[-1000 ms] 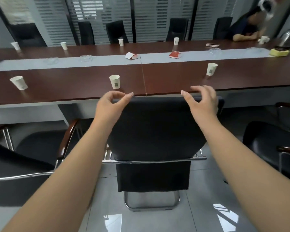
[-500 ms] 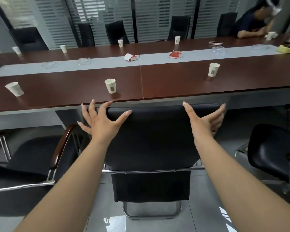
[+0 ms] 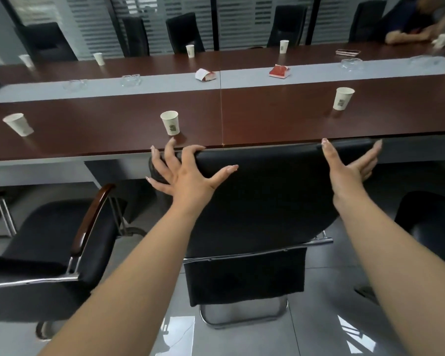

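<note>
A black office chair (image 3: 262, 201) stands in front of me with its back toward me, pushed up to the edge of a long dark-red conference table (image 3: 280, 119). My left hand (image 3: 188, 173) lies spread at the backrest's upper left corner, fingers straight and fanned, thumb across the back. My right hand (image 3: 350, 168) is at the upper right corner, fingers stretched past the edge and thumb up on the top rim. Neither hand curls round the chair.
Paper cups (image 3: 170, 122) (image 3: 342, 98) (image 3: 19, 124) stand on the table, with two red-and-white packets (image 3: 280, 71) and glass ashtrays on its grey centre strip. A chair with wooden armrests (image 3: 62, 235) is close on the left, another chair (image 3: 432, 222) on the right. A person sits at far right.
Both hands opened from curled fingers over the top edge to spread fingers at the backrest's upper corners. The chair back now reaches the table's edge.
</note>
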{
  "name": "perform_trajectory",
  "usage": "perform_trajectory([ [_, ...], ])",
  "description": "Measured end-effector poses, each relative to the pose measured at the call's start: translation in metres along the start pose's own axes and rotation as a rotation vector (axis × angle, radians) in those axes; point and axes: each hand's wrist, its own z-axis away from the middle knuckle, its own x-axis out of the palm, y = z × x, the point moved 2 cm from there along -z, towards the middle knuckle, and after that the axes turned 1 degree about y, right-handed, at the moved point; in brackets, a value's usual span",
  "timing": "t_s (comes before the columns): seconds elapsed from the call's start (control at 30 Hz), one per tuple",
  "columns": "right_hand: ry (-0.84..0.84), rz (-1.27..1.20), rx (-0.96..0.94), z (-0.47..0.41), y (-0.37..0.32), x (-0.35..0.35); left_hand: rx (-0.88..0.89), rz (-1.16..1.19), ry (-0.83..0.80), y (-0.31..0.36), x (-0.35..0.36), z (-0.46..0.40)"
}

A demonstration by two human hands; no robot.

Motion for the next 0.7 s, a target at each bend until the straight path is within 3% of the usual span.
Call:
perform_trajectory([
  [0.47, -0.033, 0.149, 0.032, 0.010, 0.001, 0.020, -0.008, -0.054, 0.080, -0.020, -0.006, -0.018],
  [0.7, -0.005, 0.202, -0.011, 0.030, 0.000, 0.009, -0.011, -0.107, 0.025, -0.020, -0.013, -0.006],
])
